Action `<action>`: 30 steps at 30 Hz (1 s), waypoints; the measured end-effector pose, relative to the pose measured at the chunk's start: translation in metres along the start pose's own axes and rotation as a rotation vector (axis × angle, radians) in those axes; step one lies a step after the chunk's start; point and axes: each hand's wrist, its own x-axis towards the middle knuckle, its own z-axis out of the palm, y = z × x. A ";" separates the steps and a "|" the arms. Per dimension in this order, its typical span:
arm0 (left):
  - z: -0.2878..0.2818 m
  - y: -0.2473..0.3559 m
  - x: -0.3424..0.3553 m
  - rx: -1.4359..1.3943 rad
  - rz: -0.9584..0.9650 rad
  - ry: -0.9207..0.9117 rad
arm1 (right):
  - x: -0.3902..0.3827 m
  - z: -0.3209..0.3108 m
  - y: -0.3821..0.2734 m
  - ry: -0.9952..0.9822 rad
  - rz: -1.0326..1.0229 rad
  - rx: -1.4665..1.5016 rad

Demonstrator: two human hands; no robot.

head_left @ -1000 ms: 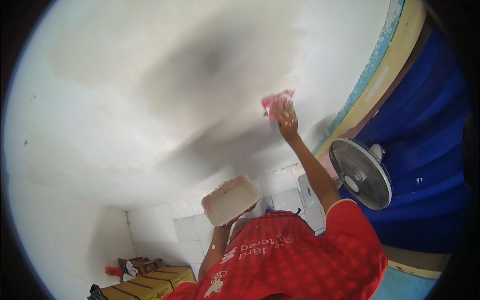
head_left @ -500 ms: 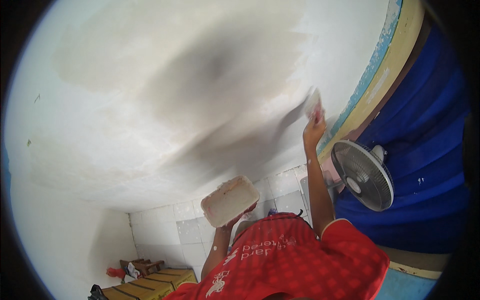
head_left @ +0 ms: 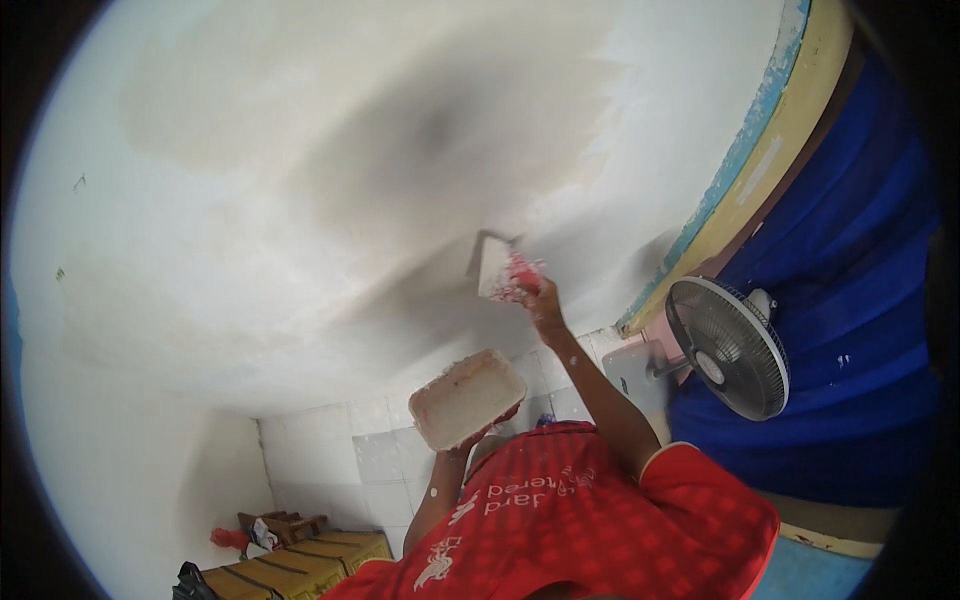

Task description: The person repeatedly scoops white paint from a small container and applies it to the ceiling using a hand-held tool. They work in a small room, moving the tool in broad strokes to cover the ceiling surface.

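My right hand is closed around the red handle of a putty knife, which is smeared with white paste. Its broad pale blade is at the white wall, close to its own shadow; whether it touches, I cannot tell. Lower down and to the left, my left hand grips a shallow rectangular tray from beneath. White paste coats the inside and rim of this tray, with faint reddish marks. The tray hides most of my left fingers. Darker, damp-looking patches show on the wall above the putty knife.
A grey-and-white fan stands at the right before a blue curtain. A yellow-and-blue painted frame edges the wall there. Paste-spotted tiles lie below. Brown boxes with odds and ends sit at the lower left.
My right hand has swung left and somewhat down with the putty knife, away from the wall's right edge. The tray in my left hand has barely shifted.
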 end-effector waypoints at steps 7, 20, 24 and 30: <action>-0.006 0.000 0.005 -0.344 -0.135 -0.109 | -0.006 -0.061 -0.040 0.252 -0.318 -0.021; 0.023 0.017 -0.011 -0.223 -0.045 -0.144 | 0.089 -0.094 0.086 0.227 -0.733 -0.998; 0.026 0.017 -0.003 0.827 0.202 0.109 | 0.050 -0.090 0.128 0.205 -0.543 -0.936; 0.021 0.018 0.005 1.570 0.234 -0.033 | -0.036 -0.086 0.090 0.150 -0.152 -0.527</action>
